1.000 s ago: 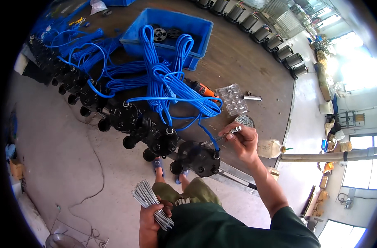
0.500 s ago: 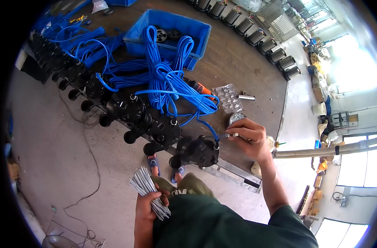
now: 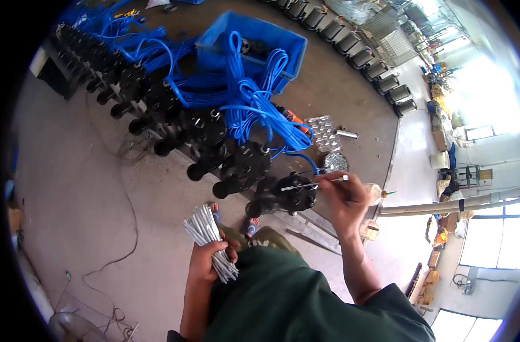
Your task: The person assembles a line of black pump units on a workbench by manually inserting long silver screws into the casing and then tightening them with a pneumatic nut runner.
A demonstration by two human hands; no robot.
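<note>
On my head-camera feed, the right hand has its thumb and fingers pinched on a single silvery rod. The rod juts leftward from the fingertips, its long axis nearly crosswise and dipping slightly at the far end. It crosses over the nearest black housing, which lies just left of that hand; whether rod and housing touch, I can't tell from here. The right hand is clearly the nearer one. The left hand is curled tight around a bundle of silvery rods, in front of the body and well apart from the housing (its long axis slants from upper left to lower right).

For room, I see the next black housing crowding the left side, and a blue cable, a round dish and a bottle on the far and right sides. The roomiest side I find is toward the body, over the floor past the bench edge.
</note>
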